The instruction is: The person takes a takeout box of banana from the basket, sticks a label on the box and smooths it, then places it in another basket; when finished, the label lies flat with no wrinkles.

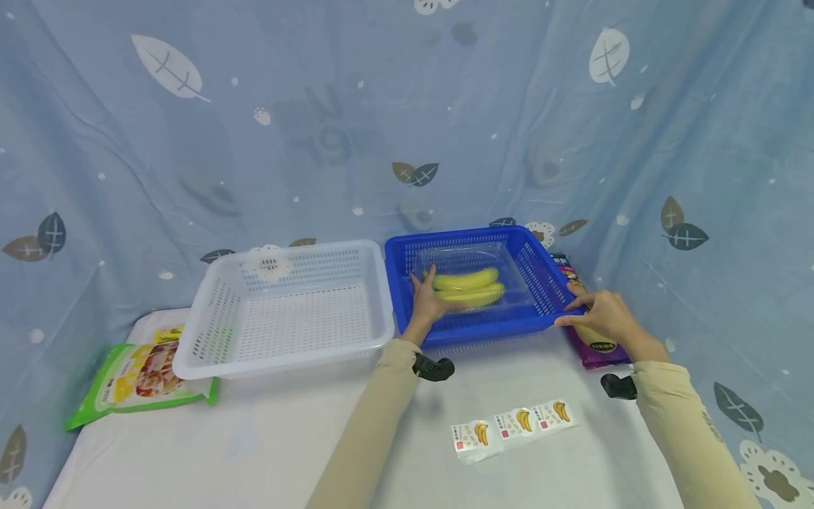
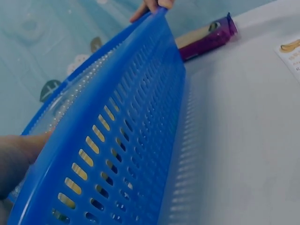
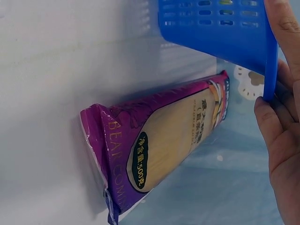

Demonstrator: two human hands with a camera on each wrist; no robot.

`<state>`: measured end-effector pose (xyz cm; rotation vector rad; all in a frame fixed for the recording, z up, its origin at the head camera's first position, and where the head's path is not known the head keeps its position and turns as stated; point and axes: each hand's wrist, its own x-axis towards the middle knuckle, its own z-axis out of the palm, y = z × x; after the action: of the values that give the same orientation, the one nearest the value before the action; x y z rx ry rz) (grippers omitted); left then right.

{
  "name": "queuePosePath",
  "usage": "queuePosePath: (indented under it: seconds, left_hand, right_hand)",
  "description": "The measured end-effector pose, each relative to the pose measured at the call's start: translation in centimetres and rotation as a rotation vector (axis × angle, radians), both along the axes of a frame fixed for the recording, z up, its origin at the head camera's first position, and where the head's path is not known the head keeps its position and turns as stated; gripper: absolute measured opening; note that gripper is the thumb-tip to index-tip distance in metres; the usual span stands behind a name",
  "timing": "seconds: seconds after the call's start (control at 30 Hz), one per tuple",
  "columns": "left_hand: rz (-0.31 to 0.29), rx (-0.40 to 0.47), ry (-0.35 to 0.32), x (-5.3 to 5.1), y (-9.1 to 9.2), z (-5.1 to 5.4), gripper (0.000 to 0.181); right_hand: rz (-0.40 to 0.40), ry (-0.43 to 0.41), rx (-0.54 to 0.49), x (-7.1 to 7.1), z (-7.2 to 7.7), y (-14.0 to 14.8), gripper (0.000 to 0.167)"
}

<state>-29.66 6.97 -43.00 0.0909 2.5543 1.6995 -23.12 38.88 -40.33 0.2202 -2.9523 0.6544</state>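
Bananas (image 1: 469, 280) lie in a clear container (image 1: 516, 272), inside a blue basket (image 1: 490, 329).
The person's left grip (image 1: 427, 305) touches the left end of the container, with the fingers spread; whether they hold it firmly, one cannot tell. The right grip (image 1: 604, 316) pinches the rim of the blue basket at its near right corner, close to a purple packet (image 3: 164, 136) which lies beside. A white basket (image 1: 305, 318) stands just to the left of the blue one, near a green packet (image 1: 149, 371), and a strip of banana labels (image 1: 515, 428) lies flat on the white counter (image 1: 267, 438) in front.
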Motion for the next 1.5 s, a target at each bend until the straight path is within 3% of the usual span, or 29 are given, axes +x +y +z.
queuePosePath:
  seconds: [0.1, 0.27, 0.47, 0.7, 0.97, 1.2, 1.5]
  left_hand:
    - [0.019, -0.026, 0.014, 0.0, -0.1, 0.0, 0.101]
    - [0.073, -0.073, 0.121, -0.2, -0.2, 0.3, 0.091]
    - [0.093, -0.049, 0.244, -0.3, -0.1, 0.9, 0.058]
    - [0.056, 0.016, 0.355, -0.5, -0.3, 0.9, 0.039]
    - [-0.036, 0.080, 0.471, -0.5, -1.2, 0.9, 0.039]
    - [-0.071, 0.124, 0.554, -0.1, -3.0, 0.9, 0.040]
    - [-0.125, 0.123, 0.529, 1.0, -4.5, 1.5, 0.039]
  right_hand:
    - [-0.003, -0.004, -0.006, 0.0, 0.1, 0.0, 0.054]
    - [-0.011, 0.010, -0.019, -0.1, 0.2, -0.1, 0.050]
    - [-0.019, -0.014, -0.026, -0.1, 0.5, -0.2, 0.050]
    - [-0.020, -0.010, -0.019, -0.4, 0.9, -0.4, 0.051]
    - [-0.042, -0.069, -0.036, -0.4, 0.5, -0.3, 0.049]
    - [-0.036, -0.088, -0.025, -0.6, 0.4, -0.2, 0.054]
    - [-0.055, -0.115, -0.007, -0.2, 0.3, 0.0, 0.055]
